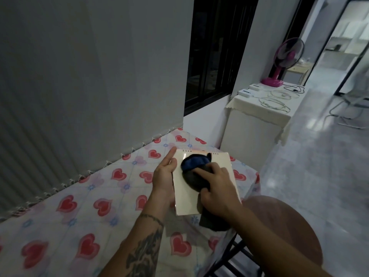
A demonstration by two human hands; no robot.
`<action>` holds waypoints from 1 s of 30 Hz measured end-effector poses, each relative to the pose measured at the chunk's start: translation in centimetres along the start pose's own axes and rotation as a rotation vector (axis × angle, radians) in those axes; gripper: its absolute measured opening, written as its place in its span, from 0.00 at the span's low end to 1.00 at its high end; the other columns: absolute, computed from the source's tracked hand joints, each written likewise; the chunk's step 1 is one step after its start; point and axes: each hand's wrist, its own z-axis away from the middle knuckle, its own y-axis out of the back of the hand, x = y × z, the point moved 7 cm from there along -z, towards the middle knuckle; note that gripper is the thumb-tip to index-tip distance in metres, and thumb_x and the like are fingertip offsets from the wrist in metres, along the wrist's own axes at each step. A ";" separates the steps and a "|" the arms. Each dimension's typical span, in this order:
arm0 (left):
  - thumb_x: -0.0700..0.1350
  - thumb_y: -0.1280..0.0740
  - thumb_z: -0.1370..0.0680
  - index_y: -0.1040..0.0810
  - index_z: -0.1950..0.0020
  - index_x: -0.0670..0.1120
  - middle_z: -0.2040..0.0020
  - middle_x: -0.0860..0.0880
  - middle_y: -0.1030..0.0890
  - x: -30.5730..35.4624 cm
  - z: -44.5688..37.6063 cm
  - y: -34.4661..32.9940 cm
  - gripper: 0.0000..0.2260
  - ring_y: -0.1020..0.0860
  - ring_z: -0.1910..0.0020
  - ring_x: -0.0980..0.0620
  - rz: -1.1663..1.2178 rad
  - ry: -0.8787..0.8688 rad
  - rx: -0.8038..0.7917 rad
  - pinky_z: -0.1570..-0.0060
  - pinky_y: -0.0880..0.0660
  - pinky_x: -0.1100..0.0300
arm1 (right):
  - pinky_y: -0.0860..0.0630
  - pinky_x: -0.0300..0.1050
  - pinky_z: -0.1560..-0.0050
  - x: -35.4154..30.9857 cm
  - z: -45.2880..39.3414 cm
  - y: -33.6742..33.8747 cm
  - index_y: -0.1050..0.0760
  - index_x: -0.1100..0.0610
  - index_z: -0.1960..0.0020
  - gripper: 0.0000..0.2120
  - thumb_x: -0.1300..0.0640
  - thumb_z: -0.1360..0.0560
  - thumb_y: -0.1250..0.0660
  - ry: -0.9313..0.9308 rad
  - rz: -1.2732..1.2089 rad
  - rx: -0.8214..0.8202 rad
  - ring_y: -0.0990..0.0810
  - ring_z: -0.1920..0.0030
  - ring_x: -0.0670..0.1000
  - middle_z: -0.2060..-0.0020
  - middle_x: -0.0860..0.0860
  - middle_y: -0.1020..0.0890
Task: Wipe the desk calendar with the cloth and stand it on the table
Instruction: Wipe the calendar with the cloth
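Desk calendar [209, 176], spiral binding at far edge, held flat and slightly tilted above heart-print tablecloth [79, 196], near table's right end. Left hand [164, 174] supports calendar's left edge from below, palm cupped, index finger extended along edge. Right hand [216, 188] closed on dark cloth [194, 170], pressing it onto calendar's pale glossy face; cloth end hangs past near edge. Brown round chair seat [289, 226] below right forearm. Pink fan [283, 60] on far side table.

Pale cream calendar [219, 162], dark blue-and-grey cloth [194, 170], red-heart, blue-flower tablecloth [83, 206], pink fan [283, 60]
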 end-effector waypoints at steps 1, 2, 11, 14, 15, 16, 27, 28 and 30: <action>0.43 0.40 0.17 0.14 0.48 0.63 0.45 0.60 0.18 0.1 -0.1 0.2 0.18 0.15 0.51 0.51 -0.007 -0.010 0.006 0.60 0.17 0.55 | 0.31 0.46 0.40 -0.7 0.7 -0.4 0.30 0.43 0.33 0.27 0.55 0.32 0.39 0.059 -0.003 -0.026 0.36 0.41 0.49 0.36 0.47 0.33; 0.43 0.39 0.18 0.14 0.48 0.64 0.43 0.64 0.21 0.3 -0.2 0.5 0.18 0.17 0.47 0.55 -0.021 -0.021 0.023 0.57 0.18 0.57 | 0.31 0.45 0.41 -1.2 1.6 -0.8 0.29 0.43 0.33 0.27 0.55 0.32 0.39 0.117 -0.008 -0.063 0.36 0.41 0.48 0.36 0.47 0.33; 0.45 0.38 0.18 0.15 0.48 0.64 0.57 0.62 0.13 -0.5 -0.7 2.9 0.16 0.13 0.60 0.49 -0.021 -0.018 0.076 0.62 0.18 0.54 | 0.33 0.44 0.40 2.0 1.4 -0.4 0.28 0.46 0.32 0.25 0.61 0.27 0.36 -0.014 -0.027 -0.113 0.36 0.40 0.49 0.37 0.48 0.32; 0.47 0.38 0.18 0.15 0.46 0.65 0.55 0.60 0.13 -0.5 -0.5 2.5 0.15 0.13 0.59 0.47 -0.055 -0.023 0.088 0.63 0.17 0.52 | 0.33 0.46 0.39 1.4 0.2 -0.4 0.31 0.47 0.30 0.27 0.60 0.28 0.36 -0.053 -0.013 -0.070 0.37 0.39 0.49 0.36 0.48 0.33; 0.47 0.38 0.18 0.15 0.46 0.65 0.54 0.60 0.13 -0.5 -0.6 2.7 0.15 0.13 0.58 0.46 -0.072 -0.032 0.101 0.62 0.16 0.50 | 0.33 0.45 0.39 1.3 0.2 -0.7 0.31 0.46 0.30 0.27 0.60 0.28 0.36 -0.041 -0.018 -0.085 0.37 0.39 0.49 0.36 0.48 0.34; 0.47 0.38 0.18 0.15 0.46 0.65 0.52 0.60 0.13 -0.5 -0.6 3.2 0.15 0.13 0.56 0.46 -0.093 -0.041 0.120 0.60 0.16 0.47 | 0.33 0.45 0.39 1.2 0.4 -1.1 0.31 0.46 0.30 0.27 0.60 0.28 0.36 -0.027 -0.028 -0.113 0.37 0.39 0.49 0.36 0.48 0.34; 0.43 0.37 0.19 0.14 0.51 0.63 0.42 0.51 0.17 -6.7 1.0 13.2 0.16 0.17 0.48 0.42 -0.206 -0.025 0.399 0.51 0.17 0.46 | 0.32 0.38 0.44 5.4 3.7 -5.8 0.28 0.51 0.32 0.26 0.62 0.29 0.33 -0.287 -0.213 -0.249 0.28 0.43 0.53 0.44 0.49 0.31; 0.41 0.37 0.19 0.14 0.52 0.60 0.41 0.49 0.17 -7.1 1.0 13.9 0.16 0.17 0.47 0.42 -0.227 -0.040 0.429 0.50 0.18 0.49 | 0.32 0.38 0.44 5.7 3.9 -6.0 0.28 0.51 0.32 0.26 0.63 0.29 0.34 -0.311 -0.219 -0.244 0.27 0.43 0.54 0.44 0.50 0.31; 0.37 0.36 0.20 0.15 0.48 0.55 0.37 0.45 0.18 -7.6 0.9 15.1 0.15 0.18 0.44 0.43 -0.291 -0.064 0.475 0.47 0.20 0.52 | 0.33 0.40 0.42 6.4 4.3 -6.5 0.29 0.52 0.31 0.27 0.64 0.29 0.35 -0.355 -0.216 -0.251 0.28 0.42 0.55 0.43 0.52 0.31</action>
